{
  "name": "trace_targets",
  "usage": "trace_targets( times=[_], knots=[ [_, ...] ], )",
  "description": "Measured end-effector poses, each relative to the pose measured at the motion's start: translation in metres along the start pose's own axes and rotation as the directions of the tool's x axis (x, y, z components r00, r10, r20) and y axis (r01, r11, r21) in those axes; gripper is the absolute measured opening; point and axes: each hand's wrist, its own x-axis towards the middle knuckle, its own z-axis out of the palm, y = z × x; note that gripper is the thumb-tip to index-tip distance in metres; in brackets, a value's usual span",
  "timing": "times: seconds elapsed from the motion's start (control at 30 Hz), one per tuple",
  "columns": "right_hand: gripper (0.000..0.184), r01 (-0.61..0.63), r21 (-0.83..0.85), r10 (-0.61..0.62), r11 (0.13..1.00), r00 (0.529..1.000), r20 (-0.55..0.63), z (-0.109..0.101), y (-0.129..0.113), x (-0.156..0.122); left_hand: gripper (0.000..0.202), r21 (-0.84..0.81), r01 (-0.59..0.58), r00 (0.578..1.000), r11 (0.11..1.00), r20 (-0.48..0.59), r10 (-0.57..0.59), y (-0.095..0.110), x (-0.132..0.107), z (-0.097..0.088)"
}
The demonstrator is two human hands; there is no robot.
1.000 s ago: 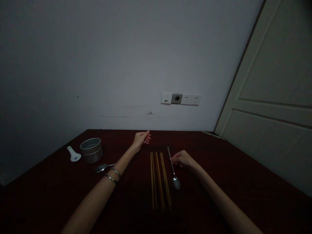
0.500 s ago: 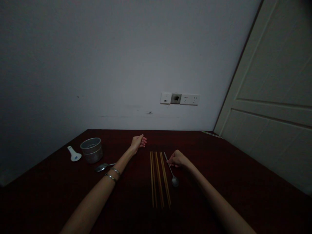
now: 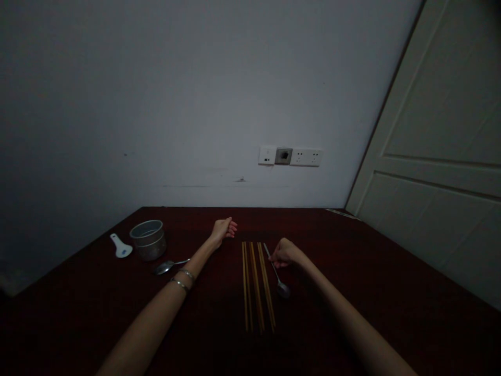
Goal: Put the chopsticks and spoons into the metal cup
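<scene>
My right hand [image 3: 284, 253] is closed, its fingertips pinched on the handle of a long metal spoon [image 3: 278, 275]. The spoon's bowl points toward me and rests on the table. Just left of it lie several wooden chopsticks [image 3: 256, 287], roughly parallel and grouped in pairs. My left hand [image 3: 224, 230] hovers or rests beyond their far ends, off to the left, with fingers loosely curled in and nothing visible in them. Beside my left forearm is another metal spoon [image 3: 166, 267], its handle end close to the arm.
A round metal container [image 3: 148, 241] stands at the left, with a white ceramic spoon [image 3: 121, 247] beside it. The dark red table [image 3: 352, 271] meets a wall carrying sockets [image 3: 290, 156]. A pale door [image 3: 438, 172] rises on the right.
The bowl of the long spoon has swung slightly right, with my right hand still at its handle. My left hand keeps nearly the same place. The camera view has shifted slightly.
</scene>
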Motion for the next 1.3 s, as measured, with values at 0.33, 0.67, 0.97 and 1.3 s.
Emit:
trace_targets(
  times=[0.33, 0.67, 0.97, 1.3],
  knots=[
    [0.026, -0.025, 0.059, 0.022, 0.998, 0.999, 0.047, -0.001, 0.002, 0.001, 0.032, 0.049, 0.043, 0.999, 0.998, -0.005, -0.043, -0.007, 0.003, -0.001],
    [0.026, -0.013, 0.120, 0.009, 0.993, 0.999, 0.034, -0.001, 0.001, -0.005, 0.032, 0.076, 0.055, 0.998, 0.996, 0.000, -0.055, -0.009, -0.002, 0.001],
    [0.023, -0.015, 0.132, 0.011, 0.991, 1.000, 0.025, 0.000, 0.002, -0.002, 0.031, 0.094, 0.065, 0.998, 0.993, -0.005, -0.065, -0.013, -0.001, 0.001],
    [0.024, -0.035, 0.167, 0.029, 0.985, 0.999, 0.039, 0.001, 0.003, -0.003, 0.032, 0.114, 0.074, 0.997, 0.991, -0.008, -0.074, -0.016, 0.000, 0.000]
  ],
)
